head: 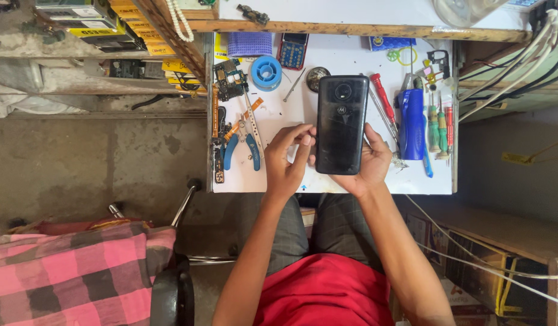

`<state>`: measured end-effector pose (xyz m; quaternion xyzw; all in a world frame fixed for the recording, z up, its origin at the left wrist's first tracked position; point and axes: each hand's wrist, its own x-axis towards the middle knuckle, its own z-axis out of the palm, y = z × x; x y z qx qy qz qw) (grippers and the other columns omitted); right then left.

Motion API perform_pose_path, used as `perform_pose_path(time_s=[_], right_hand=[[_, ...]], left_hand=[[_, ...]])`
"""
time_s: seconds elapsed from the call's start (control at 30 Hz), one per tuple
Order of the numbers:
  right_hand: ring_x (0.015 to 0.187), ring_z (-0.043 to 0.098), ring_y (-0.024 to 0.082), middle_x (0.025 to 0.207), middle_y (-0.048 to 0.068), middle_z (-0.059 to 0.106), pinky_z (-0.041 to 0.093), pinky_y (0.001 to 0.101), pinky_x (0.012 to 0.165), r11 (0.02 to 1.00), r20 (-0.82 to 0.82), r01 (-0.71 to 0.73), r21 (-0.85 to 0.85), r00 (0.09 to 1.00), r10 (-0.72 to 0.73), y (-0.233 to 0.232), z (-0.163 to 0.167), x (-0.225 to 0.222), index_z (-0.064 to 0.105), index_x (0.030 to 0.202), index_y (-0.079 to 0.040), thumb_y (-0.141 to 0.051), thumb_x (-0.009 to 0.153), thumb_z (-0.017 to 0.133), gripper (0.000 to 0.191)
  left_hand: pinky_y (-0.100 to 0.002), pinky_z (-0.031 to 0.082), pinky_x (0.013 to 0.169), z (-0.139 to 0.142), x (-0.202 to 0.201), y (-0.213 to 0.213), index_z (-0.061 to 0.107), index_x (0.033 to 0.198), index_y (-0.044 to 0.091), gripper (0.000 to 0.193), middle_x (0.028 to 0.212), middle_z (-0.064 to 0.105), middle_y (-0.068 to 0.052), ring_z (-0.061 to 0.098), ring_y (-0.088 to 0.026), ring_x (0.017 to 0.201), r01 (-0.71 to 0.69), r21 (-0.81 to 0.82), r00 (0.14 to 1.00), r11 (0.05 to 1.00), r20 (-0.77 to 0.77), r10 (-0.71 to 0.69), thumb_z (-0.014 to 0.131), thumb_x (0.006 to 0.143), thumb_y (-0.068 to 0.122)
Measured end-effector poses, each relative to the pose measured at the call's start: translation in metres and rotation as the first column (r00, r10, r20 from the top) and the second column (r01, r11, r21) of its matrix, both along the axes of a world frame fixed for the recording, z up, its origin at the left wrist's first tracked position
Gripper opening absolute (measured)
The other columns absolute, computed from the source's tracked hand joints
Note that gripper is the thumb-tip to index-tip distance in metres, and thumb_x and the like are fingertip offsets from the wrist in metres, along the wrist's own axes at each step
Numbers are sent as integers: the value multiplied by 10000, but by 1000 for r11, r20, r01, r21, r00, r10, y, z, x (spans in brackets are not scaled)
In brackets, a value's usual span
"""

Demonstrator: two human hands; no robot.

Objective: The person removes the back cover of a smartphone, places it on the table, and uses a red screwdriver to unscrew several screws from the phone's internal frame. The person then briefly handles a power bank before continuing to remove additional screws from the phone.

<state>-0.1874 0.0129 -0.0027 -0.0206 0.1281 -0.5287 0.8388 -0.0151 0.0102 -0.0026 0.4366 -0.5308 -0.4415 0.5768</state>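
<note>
1. While the person sits at the white bench [351,60], the right hand [371,160] cradles a black phone [342,124] from below, back side up, camera ring toward the far edge; the fingers curl around its right edge and lower end.
2. Left hand [286,160]: fingers bent inward, thumb and forefinger tips pinched together just beside the phone's lower left edge. Whether something small sits between the tips, I cannot tell.
3. Phone position: held over the middle of the bench, long axis running away from the person, lower end in the right palm.
4. Left of the hands: blue pliers [246,145] lie flat, next to a circuit board [229,78] and orange flex strips [216,108].
5. Behind the phone: a blue solder spool [266,72], a round dark part [317,77], and a keypad phone [293,49].
6. Right of the phone: a red screwdriver [382,96], touching or nearly touching the right fingers; a blue bottle [412,124]; small screwdrivers [439,124] in a row.
7. Lower left, off the bench: a pink checked cloth [80,271].
</note>
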Motion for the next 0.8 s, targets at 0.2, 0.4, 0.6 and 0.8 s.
perform_pose_path(time_s=[0.2, 0.4, 0.6, 0.8], right_hand=[[1271, 578, 381, 1524, 274, 512, 445, 518, 1050, 998, 27, 22, -61, 999, -21, 1, -1, -5, 467, 1538, 27, -418, 1010, 497, 691], [1139, 627, 275, 1411, 213, 583, 539, 438, 919, 956, -394, 43, -291, 905, -160, -1, 6, -3, 395, 1605, -84, -113, 963, 707, 714], [1139, 641, 171, 1329, 152, 572, 552, 295, 951, 933, -734, 54, -355, 602, -314, -7, 21, 13, 403, 1561, -27, 224, 888, 607, 747], [1104, 708, 226, 1244, 213, 700, 585, 327, 959, 951, -626, 194, -240, 718, -304, -8, 27, 9, 531, 1396, 86, 135, 963, 557, 436]], left_hand=[[-318, 568, 908, 7, 4, 0, 670, 1310, -12, 312, 1127, 715, -138, 702, -178, 1007, 19, -19, 999, 1000, 48, -18, 637, 1014, 82], [-345, 504, 1063, 8, 9, 2, 665, 1359, 10, 323, 1290, 715, -153, 643, -224, 1227, 95, -94, 994, 991, 69, -89, 622, 1068, 142], [-242, 383, 646, -6, 11, 5, 654, 1015, -60, 234, 891, 606, -22, 477, -59, 760, 43, 110, 999, 993, -2, -43, 630, 1049, 171], [-228, 267, 577, -26, 12, 2, 553, 904, 39, 228, 733, 404, 97, 340, -2, 672, 121, 142, 970, 982, -227, -87, 574, 1080, 183]])
